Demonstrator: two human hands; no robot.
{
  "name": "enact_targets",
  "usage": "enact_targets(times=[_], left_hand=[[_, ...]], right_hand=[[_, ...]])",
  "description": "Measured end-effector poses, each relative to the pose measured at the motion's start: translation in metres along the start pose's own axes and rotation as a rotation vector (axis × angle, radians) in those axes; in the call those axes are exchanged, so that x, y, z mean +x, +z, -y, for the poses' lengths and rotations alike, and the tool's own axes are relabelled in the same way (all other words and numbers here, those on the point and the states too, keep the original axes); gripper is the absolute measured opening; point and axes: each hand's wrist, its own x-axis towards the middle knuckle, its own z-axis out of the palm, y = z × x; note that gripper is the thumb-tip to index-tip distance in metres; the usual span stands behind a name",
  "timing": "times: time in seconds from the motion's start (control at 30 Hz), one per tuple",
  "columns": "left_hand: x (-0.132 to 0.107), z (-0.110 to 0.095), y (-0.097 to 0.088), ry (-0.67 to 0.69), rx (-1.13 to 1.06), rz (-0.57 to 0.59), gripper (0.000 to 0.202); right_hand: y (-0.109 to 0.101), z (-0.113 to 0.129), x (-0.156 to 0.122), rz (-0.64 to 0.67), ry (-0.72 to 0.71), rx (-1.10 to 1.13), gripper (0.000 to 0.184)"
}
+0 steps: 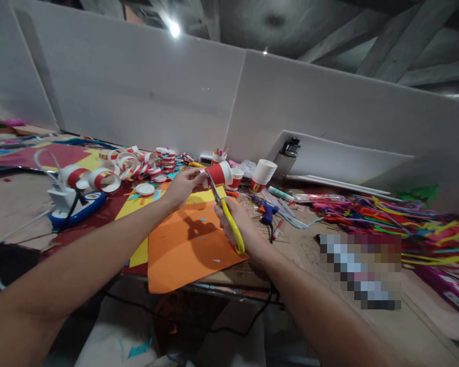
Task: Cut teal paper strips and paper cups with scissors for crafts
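Observation:
My left hand (185, 187) grips a red and white paper cup (221, 174) by its base end, holding it on its side above the table. Closed around yellow-handled scissors (232, 224), my right hand (237, 216) keeps their blades against the cup's near side. Below both hands lies a sheet of orange paper (187, 255) with small paper scraps on it, over yellow paper (137, 255). Just behind the held cup stands another red and white cup (235, 179). A tall stack of paper cups (263, 176) is to its right.
Cut cup rings (105, 179) pile up at the left, behind a blue power strip (78, 208) with a white charger. To the right are a blue glue gun (268, 213), a dark-capped bottle (288, 158) and colourful pipe cleaners (386, 214). White panels (149, 92) stand behind the table.

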Motion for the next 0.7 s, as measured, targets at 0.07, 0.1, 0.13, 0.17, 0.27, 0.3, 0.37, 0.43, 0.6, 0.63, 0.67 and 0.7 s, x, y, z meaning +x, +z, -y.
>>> enact_targets(times=[0.07, 0.1, 0.13, 0.17, 0.27, 0.3, 0.37, 0.43, 0.6, 0.63, 0.67, 0.7], left_hand=[[-0.0002, -0.0003, 0.0006, -0.006, 0.0, -0.01, 0.047], [-0.0002, -0.0005, 0.0008, -0.009, 0.001, -0.015, 0.048], [-0.0003, -0.0006, 0.001, -0.01, 0.003, -0.021, 0.049], [-0.0004, -0.0007, 0.0011, -0.01, 0.007, -0.024, 0.049], [-0.0008, -0.0012, 0.0014, -0.007, 0.031, -0.024, 0.049], [-0.0011, -0.0015, 0.0017, -0.005, 0.045, -0.022, 0.049], [-0.0019, -0.0021, 0.0025, 0.007, 0.084, -0.029, 0.05], [-0.0028, -0.0028, 0.0036, 0.032, 0.13, -0.041, 0.05], [-0.0043, -0.0035, 0.005, 0.084, 0.205, -0.047, 0.051], [-0.0042, -0.003, 0.0046, 0.09, 0.209, -0.044, 0.05], [-0.0038, -0.0023, 0.0039, 0.094, 0.212, -0.041, 0.049], [-0.0034, -0.0012, 0.003, 0.096, 0.214, -0.038, 0.047]], right_hand=[[0.0015, 0.0003, 0.0, -0.011, 0.023, 0.019, 0.019], [0.0021, 0.0009, -0.0002, -0.015, 0.037, 0.027, 0.019], [0.0024, 0.0016, -0.0005, -0.014, 0.049, 0.033, 0.019], [0.0023, 0.0024, -0.0009, -0.012, 0.055, 0.035, 0.02], [0.0003, 0.0036, -0.0018, 0.015, 0.045, 0.03, 0.02], [-0.0008, 0.0037, -0.0018, 0.021, 0.036, 0.022, 0.02], [-0.003, 0.0032, -0.0016, 0.022, 0.018, -0.009, 0.019], [-0.0048, 0.0021, -0.0012, 0.02, -0.003, -0.047, 0.019], [-0.0055, 0.0008, -0.0016, 0.025, -0.007, -0.045, 0.023], [-0.005, 0.0014, -0.0018, 0.031, 0.008, -0.03, 0.022], [-0.0044, 0.0024, -0.002, 0.04, 0.029, -0.01, 0.021], [-0.0037, 0.0035, -0.0022, 0.047, 0.058, 0.016, 0.02]])
